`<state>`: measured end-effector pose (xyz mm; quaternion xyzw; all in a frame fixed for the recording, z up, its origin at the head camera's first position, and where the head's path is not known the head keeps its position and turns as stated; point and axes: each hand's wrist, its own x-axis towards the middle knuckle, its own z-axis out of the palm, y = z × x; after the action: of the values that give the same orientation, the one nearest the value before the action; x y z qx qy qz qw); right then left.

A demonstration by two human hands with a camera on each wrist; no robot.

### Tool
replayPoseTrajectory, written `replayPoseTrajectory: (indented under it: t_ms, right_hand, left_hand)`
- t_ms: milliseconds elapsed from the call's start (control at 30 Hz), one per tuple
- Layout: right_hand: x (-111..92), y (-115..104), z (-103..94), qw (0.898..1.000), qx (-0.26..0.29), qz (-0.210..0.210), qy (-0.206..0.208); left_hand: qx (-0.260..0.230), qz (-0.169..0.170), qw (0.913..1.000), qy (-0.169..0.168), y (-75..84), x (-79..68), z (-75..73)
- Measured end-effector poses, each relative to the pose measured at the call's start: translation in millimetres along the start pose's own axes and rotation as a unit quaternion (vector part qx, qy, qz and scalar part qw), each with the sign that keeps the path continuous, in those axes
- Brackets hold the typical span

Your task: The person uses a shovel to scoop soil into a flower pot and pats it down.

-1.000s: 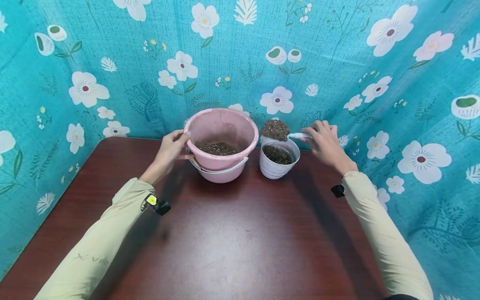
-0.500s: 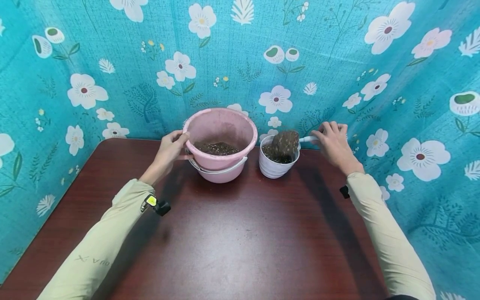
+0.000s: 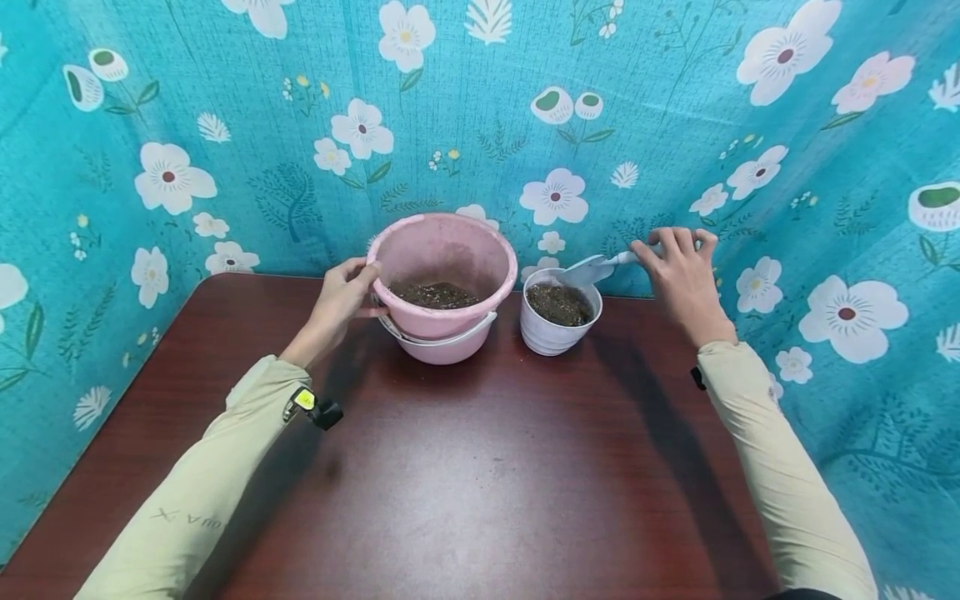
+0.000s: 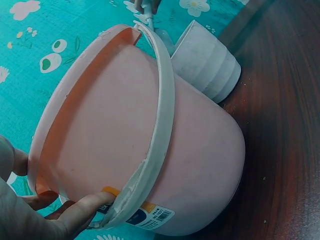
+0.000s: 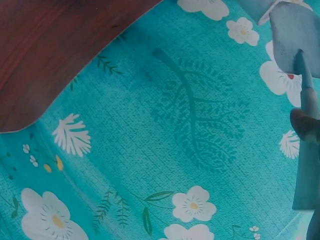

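Observation:
A pink bucket (image 3: pixel 442 317) with dark soil (image 3: pixel 433 295) inside stands at the back of the table. My left hand (image 3: pixel 336 310) grips its left rim, thumb on the lip, with fingers beneath the rim near the white handle (image 4: pixel 165 100) in the left wrist view. To the right stands a white ribbed flowerpot (image 3: pixel 553 335) with soil (image 3: pixel 558 305) in it. My right hand (image 3: pixel 681 279) holds a light-blue garden trowel (image 3: pixel 588 271) by its handle, right of the pot. The trowel's bare blade tilts down over the pot's back right rim; in the right wrist view the blade (image 5: pixel 292 37) carries no soil.
A dark red-brown table (image 3: pixel 450 467) spreads in front of both containers. Directly behind them hangs a turquoise flowered curtain (image 3: pixel 450 100), which also runs along both sides. A few crumbs of soil lie on the tabletop near the pot.
My right hand has moved right and tipped the trowel; its heap of soil has dropped into the white flowerpot, where the soil stands higher. My left hand has stayed on the bucket rim.

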<state>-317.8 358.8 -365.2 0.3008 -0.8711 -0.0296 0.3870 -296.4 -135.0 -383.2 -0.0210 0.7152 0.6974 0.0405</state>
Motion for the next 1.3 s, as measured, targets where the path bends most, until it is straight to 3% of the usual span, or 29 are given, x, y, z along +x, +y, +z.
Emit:
replayPoseTrajectory:
  t_ms: [467,667,767,933,1300]
  right_hand:
    - [6,-5,-0.1,0.998,-0.021,-0.035,-0.043]
    - [13,-6,-5.7,1.000,0.000,0.003,-0.013]
    - [25,-9,-7.2,1.000,0.005,0.027,0.004]
    - [52,-24,-3.9,0.999,0.013,0.033,0.034]
    - [105,-67,-13.5,0.997,0.056,-0.017,0.051]
  left_hand:
    - [0.006,-0.004,1.0000,-0.001,0.8,0.3,0.7]
    - [0.003,-0.002,1.0000,-0.005,0.7,0.8,1.4]
    - [0.004,-0.003,1.0000,-0.006,1.1,-1.4,-1.6]
    - [0.007,-0.003,1.0000,0.005,2.8,-7.3,-10.9]
    - [0.007,0.008,0.9999,-0.007,0.8,-1.4,-3.0]
